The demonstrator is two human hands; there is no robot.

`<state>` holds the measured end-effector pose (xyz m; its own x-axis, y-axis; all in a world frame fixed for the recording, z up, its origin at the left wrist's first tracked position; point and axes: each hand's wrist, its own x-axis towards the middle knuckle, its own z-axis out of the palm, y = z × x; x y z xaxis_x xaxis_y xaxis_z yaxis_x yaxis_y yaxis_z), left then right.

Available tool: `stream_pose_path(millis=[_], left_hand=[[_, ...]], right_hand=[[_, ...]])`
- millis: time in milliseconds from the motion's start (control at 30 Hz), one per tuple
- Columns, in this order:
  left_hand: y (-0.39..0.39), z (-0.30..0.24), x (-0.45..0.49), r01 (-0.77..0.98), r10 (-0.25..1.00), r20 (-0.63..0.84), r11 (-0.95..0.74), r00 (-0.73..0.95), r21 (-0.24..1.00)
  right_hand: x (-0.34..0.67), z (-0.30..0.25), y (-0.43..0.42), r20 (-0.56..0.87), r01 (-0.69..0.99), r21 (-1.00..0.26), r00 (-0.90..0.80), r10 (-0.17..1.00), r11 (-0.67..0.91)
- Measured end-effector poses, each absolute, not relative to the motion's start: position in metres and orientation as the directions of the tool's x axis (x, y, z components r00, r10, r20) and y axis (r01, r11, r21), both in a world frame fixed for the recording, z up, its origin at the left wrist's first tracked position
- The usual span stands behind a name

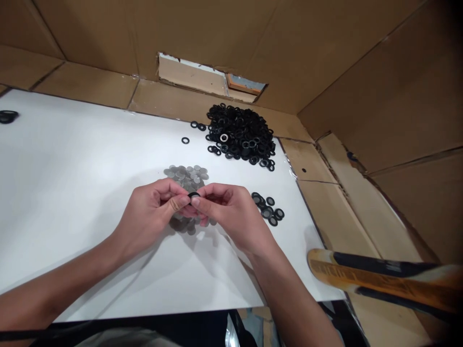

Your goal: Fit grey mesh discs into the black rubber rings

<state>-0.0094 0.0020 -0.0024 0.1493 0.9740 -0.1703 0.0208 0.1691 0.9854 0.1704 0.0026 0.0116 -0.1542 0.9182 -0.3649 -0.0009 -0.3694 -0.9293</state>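
My left hand (154, 210) and my right hand (231, 212) meet over the white board (72, 193), fingers pinched together on one small black ring (194, 195) held between the thumbs and fingertips. Directly under and behind the hands lies a pile of grey mesh discs (188, 176). A small group of black rings with mesh in them (268, 208) sits just right of my right hand. A big heap of black rings (240, 135) lies further back, with one pale ring (224, 138) on it.
Cardboard walls and flaps (325, 58) enclose the board at the back and right. A yellow-and-black object (379, 279) lies at the lower right. A dark item (7, 116) sits at the board's far left. Stray black rings (185, 140) lie left of the heap.
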Motion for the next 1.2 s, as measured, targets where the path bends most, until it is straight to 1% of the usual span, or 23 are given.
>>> stream_pose_path(millis=[133, 333, 433, 567, 733, 833, 933, 1067, 1200], left_hand=[[0.001, -0.004, -0.011, 0.01, 0.971, -0.165, 0.166, 0.175, 0.986], [0.001, -0.003, -0.013, 0.001, 0.954, -0.169, 0.174, 0.247, 0.985], [0.001, 0.0, -0.013, 0.007, 0.948, -0.164, 0.169, 0.273, 0.986], [0.001, 0.003, -0.013, 0.016, 0.952, -0.151, 0.153, 0.266, 0.988], [0.002, -0.001, -0.014, -0.04, 0.927, -0.175, 0.199, 0.333, 0.979], [0.003, -0.005, -0.014, -0.017, 0.925, -0.134, 0.149, 0.355, 0.989], [0.002, -0.007, -0.015, 0.05, 0.932, -0.083, 0.069, 0.353, 0.996], [0.001, -0.007, -0.016, 0.123, 0.939, -0.012, -0.033, 0.343, 0.992], [0.0, -0.006, -0.017, 0.16, 0.953, -0.015, -0.035, 0.304, 0.986]], right_hand=[[0.174, 0.01, 0.004, -0.378, -0.019, -0.923, -0.134, 0.916, -0.383], [0.179, 0.008, 0.008, -0.376, -0.1, -0.915, -0.137, 0.916, -0.391], [0.181, 0.008, 0.007, -0.351, -0.098, -0.925, -0.152, 0.924, -0.367], [0.182, 0.008, 0.006, -0.328, -0.062, -0.939, -0.132, 0.935, -0.338], [0.182, 0.011, 0.007, -0.341, -0.106, -0.928, -0.15, 0.928, -0.358], [0.181, 0.013, 0.007, -0.372, -0.099, -0.915, -0.164, 0.914, -0.391], [0.181, 0.013, 0.008, -0.394, -0.068, -0.909, -0.185, 0.9, -0.412], [0.182, 0.011, 0.007, -0.389, -0.06, -0.911, -0.202, 0.899, -0.408], [0.181, 0.009, 0.006, -0.356, -0.033, -0.93, -0.171, 0.919, -0.366]])
